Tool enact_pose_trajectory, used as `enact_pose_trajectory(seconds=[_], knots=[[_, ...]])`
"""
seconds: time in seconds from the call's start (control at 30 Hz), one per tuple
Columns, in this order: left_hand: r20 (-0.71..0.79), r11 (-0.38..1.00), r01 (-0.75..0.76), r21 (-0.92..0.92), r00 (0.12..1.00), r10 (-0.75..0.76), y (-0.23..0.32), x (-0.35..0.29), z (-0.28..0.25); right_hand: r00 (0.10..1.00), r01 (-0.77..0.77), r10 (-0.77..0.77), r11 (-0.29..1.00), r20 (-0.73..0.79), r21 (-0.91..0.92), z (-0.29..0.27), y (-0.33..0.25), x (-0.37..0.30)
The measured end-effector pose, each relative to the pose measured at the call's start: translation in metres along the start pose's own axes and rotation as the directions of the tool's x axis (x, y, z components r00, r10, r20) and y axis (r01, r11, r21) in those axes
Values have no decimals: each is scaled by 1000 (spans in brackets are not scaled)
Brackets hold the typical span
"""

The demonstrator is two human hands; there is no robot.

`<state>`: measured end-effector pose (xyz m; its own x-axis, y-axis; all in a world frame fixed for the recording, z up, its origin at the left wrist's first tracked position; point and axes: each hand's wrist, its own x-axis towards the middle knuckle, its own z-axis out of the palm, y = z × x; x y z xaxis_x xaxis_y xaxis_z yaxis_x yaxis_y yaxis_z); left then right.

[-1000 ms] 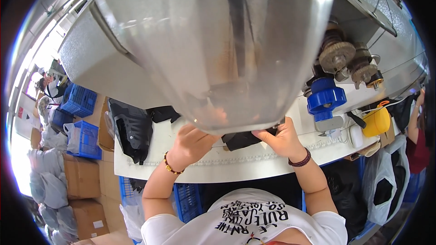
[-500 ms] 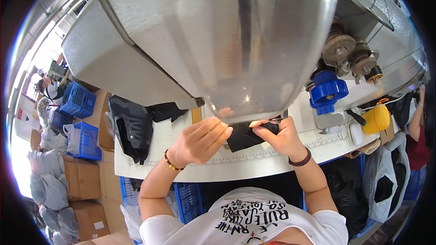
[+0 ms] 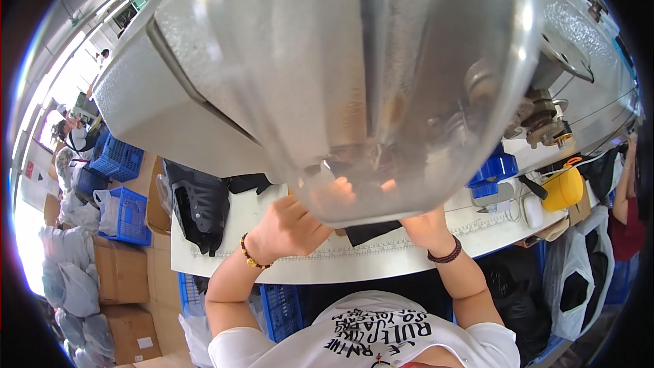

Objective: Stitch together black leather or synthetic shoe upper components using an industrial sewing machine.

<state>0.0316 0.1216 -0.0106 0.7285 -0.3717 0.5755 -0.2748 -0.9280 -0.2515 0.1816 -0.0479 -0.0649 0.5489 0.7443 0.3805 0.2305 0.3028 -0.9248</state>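
Note:
A grey sewing machine (image 3: 225, 61) fills the upper middle, with a clear plastic guard (image 3: 354, 208) in front of its needle area. My left hand (image 3: 289, 228) is at the guard's left lower edge, fingers curled together. Its fingertips show only hazily through the plastic, so what they pinch cannot be made out. At the guard's right lower edge, my right hand (image 3: 428, 228) grips a piece of black fabric (image 3: 373, 232), mostly hidden under the guard. The fabric lies on the white table (image 3: 327, 266) between my hands, near a ruler strip.
Left on the table lies a black shoe upper (image 3: 197, 208) beside a black scrap (image 3: 248, 182). To the right are thread tension discs (image 3: 541, 119), a blue part (image 3: 494, 170) and a yellow container (image 3: 564, 189). Blue crates (image 3: 283, 310) stand under the table; cartons (image 3: 121, 269) stand at left.
My view has shifted, so the guard now covers more of my fingers and the fabric. My left fingers have curled in more; my right hand stays by the fabric.

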Motion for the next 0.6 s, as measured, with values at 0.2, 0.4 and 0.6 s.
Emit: enact_pose_trajectory(seconds=[0.2, 0.4, 0.6], knots=[[35, 996, 61, -61, 998, -59, -7, 6, -1, 1000, -1, 1, 1000, -6, -8, -1, 6, 6], [9, 998, 21, -61, 1000, -21, -13, 7, 1, 998, 42, -45, 995, -37, -95, -1, 14, 5], [32, 999, 23, -45, 999, -21, -22, 16, -5, 997, 6, -23, 979, -79, -202, 0, 22, 11]])
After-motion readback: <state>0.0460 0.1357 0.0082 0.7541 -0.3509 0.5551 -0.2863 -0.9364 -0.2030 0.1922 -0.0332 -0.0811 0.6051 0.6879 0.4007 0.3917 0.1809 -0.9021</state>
